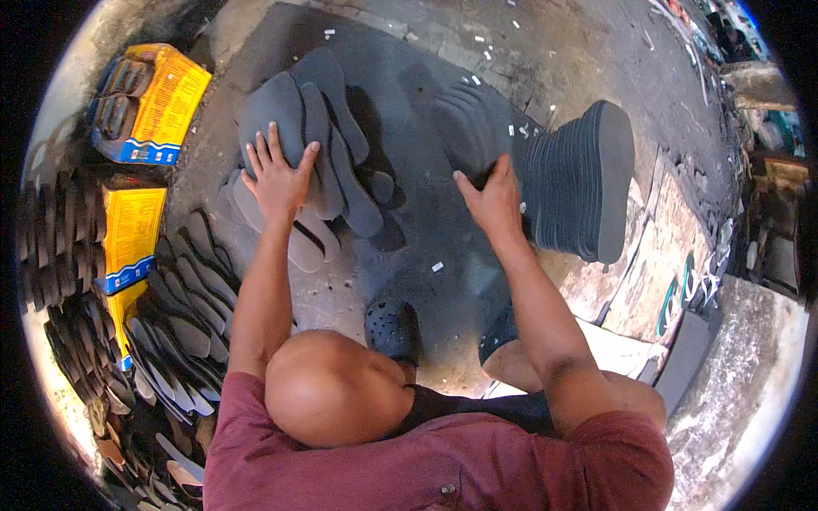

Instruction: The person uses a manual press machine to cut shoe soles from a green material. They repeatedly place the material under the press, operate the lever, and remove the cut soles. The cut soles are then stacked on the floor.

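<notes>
Both my hands are over a dark sheet on the floor. My left hand [281,175], fingers spread, presses flat on a loose pile of dark grey shoe soles [274,106]. Several of those soles fan out under and beside it. My right hand [494,204] has its thumb and fingers around the near end of a bunch of dark soles [469,123]. That bunch is blurred, and its near end is partly hidden by the hand. Just right of this hand stands a thick, neat stack of soles [579,183], set on edge.
The dark sheet [400,60] carries small white scraps. Yellow-and-blue boxes [136,221] and rows of soles [183,298] line the left side. My dark clogs [392,328] are close by. Wooden boards [673,213] and a pale slab [741,366] lie at the right.
</notes>
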### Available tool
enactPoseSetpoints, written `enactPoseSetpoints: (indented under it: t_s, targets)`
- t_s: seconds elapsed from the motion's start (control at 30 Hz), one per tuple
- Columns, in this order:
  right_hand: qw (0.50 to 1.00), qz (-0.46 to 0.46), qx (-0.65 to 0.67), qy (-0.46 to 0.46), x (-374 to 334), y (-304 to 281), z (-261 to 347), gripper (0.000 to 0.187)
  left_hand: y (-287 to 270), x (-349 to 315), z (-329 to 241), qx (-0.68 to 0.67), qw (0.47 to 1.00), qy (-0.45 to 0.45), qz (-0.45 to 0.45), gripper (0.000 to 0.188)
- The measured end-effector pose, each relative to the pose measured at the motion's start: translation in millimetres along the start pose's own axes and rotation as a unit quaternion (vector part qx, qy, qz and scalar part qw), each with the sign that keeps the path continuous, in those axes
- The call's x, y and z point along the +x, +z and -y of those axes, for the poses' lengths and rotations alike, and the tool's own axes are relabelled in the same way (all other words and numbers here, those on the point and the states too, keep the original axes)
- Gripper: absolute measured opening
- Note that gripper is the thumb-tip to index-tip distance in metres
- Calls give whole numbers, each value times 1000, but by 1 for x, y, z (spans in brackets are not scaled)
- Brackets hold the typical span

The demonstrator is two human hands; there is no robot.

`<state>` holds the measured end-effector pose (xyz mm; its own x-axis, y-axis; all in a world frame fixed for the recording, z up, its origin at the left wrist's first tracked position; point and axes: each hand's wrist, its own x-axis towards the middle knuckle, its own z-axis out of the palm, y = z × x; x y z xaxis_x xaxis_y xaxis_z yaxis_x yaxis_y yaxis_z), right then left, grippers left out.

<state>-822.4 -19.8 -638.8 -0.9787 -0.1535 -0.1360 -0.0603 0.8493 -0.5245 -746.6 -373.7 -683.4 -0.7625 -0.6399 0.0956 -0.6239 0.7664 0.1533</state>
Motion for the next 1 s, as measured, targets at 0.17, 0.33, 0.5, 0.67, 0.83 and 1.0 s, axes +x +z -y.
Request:
enactPoseSetpoints:
  t_s: [0.17,0.33,0.5,0.67,0.83,1.0]
  targets:
    - [978,-10,-207,-4,19,35,-22,65,1,9,-18,-26,999,22,13,99]
    - [992,64,47,101,12,-60,31,96,11,3,-3,5,1000,25,-1,97]
    - [942,-16,299,149,-6,-248,20,93,7,1,0,4,1000,23,-1,95]
    - [945,-16,261,194,-10,-281,-58,100,-1,2,-15,9,999,24,24,93]
    - [970,-125,86,188,-4,-271,-70,81,-19,19,17,-334,942,39,6,88]
    - [981,-138,125,-46,27,-187,124,59,6,13,95,-248,943,-221,-39,102]
